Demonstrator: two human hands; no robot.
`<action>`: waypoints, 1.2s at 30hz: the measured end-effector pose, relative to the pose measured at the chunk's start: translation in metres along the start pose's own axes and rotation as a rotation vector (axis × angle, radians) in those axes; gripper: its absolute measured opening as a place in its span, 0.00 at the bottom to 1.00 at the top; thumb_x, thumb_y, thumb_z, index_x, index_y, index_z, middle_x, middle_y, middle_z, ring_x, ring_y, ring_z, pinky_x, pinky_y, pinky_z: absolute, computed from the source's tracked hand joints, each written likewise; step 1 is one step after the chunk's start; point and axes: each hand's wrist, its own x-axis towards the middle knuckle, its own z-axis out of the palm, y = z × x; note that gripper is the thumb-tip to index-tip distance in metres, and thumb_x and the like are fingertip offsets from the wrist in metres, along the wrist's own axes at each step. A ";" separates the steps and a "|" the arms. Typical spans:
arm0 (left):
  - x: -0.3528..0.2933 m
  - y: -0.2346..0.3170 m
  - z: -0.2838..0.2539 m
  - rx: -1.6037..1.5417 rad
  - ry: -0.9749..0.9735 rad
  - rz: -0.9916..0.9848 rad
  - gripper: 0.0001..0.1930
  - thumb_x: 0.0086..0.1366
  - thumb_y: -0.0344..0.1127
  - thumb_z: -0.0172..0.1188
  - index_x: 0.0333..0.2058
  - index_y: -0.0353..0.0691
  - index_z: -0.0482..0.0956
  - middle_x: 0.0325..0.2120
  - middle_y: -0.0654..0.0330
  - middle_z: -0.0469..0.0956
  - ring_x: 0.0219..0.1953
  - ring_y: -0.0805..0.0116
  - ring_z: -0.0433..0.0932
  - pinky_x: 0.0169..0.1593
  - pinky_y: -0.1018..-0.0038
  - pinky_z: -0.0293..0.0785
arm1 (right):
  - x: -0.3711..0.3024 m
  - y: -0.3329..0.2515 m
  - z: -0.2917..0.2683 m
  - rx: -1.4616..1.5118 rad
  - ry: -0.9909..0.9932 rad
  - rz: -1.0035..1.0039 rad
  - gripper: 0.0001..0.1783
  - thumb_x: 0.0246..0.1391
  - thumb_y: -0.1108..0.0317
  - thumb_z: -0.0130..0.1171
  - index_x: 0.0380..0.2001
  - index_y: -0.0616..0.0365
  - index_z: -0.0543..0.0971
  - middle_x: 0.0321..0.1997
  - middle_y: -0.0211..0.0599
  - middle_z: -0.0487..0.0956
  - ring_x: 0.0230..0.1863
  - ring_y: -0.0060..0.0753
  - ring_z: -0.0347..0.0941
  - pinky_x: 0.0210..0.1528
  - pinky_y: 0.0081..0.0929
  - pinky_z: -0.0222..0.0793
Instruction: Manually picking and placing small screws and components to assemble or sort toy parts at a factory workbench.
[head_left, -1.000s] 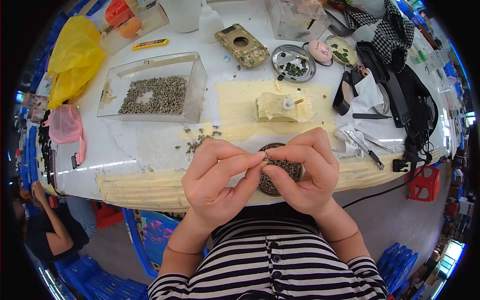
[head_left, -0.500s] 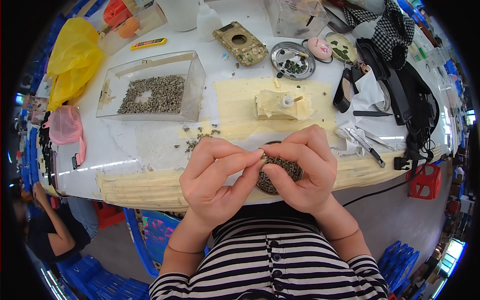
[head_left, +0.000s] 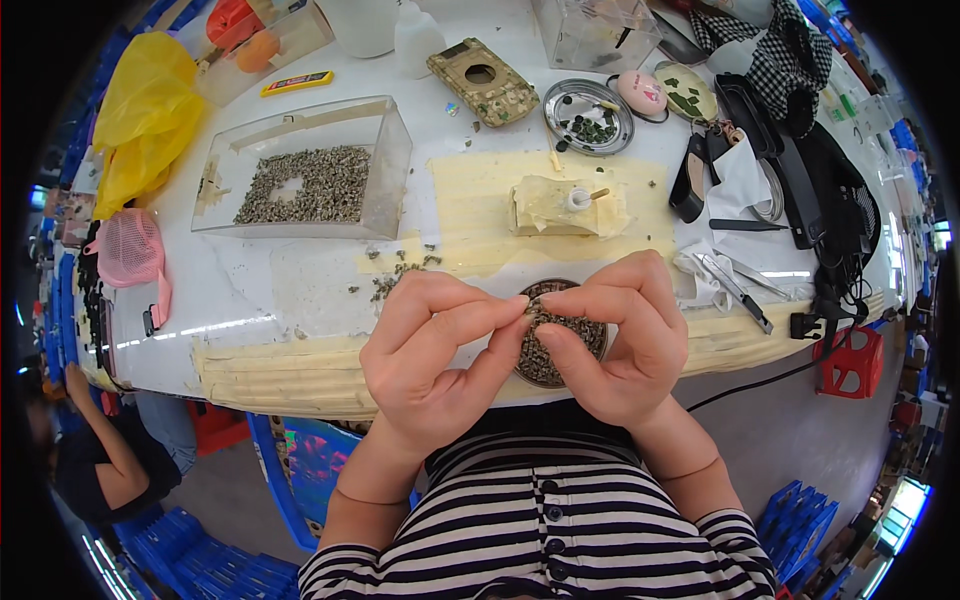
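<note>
My left hand (head_left: 435, 350) and my right hand (head_left: 620, 335) meet fingertip to fingertip above a round dark dish (head_left: 560, 345) full of small grey-brown parts at the table's near edge. Both hands pinch one tiny part (head_left: 530, 305) between thumbs and forefingers; it is too small to make out. A few loose parts (head_left: 395, 280) lie scattered on the white table just beyond my left hand. Farther off stands a clear plastic box (head_left: 305, 170) holding a heap of the same parts.
A taped yellowish block with a white cap (head_left: 565, 205) sits past the dish. Tweezers (head_left: 735, 285), a metal dish (head_left: 588, 115), a camouflage-patterned device (head_left: 483, 80), a yellow bag (head_left: 145, 110) and a pink mesh item (head_left: 128, 248) surround the work spot. Another person (head_left: 95, 460) sits at lower left.
My hands have stayed over the dish; the fingertips have shifted slightly and closed together on the small part.
</note>
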 end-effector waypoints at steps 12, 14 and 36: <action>0.000 -0.002 0.000 0.001 0.009 0.027 0.14 0.47 0.18 0.72 0.35 0.38 0.85 0.27 0.61 0.79 0.29 0.66 0.76 0.32 0.73 0.71 | 0.002 0.001 -0.002 -0.036 -0.053 -0.029 0.14 0.35 0.70 0.75 0.31 0.53 0.86 0.27 0.26 0.75 0.29 0.29 0.66 0.35 0.26 0.57; 0.000 -0.001 0.000 -0.002 0.004 0.030 0.14 0.47 0.18 0.72 0.35 0.38 0.85 0.27 0.61 0.79 0.29 0.66 0.76 0.32 0.73 0.71 | 0.003 0.001 -0.001 -0.024 -0.071 -0.013 0.14 0.36 0.69 0.75 0.31 0.54 0.85 0.27 0.27 0.75 0.29 0.29 0.66 0.36 0.27 0.57; -0.029 0.005 -0.016 0.162 -0.119 -0.054 0.14 0.46 0.18 0.72 0.34 0.37 0.85 0.26 0.61 0.77 0.28 0.66 0.74 0.30 0.75 0.69 | -0.018 0.012 -0.037 -0.122 -0.066 -0.089 0.11 0.42 0.74 0.71 0.33 0.57 0.84 0.28 0.30 0.76 0.29 0.32 0.66 0.33 0.27 0.60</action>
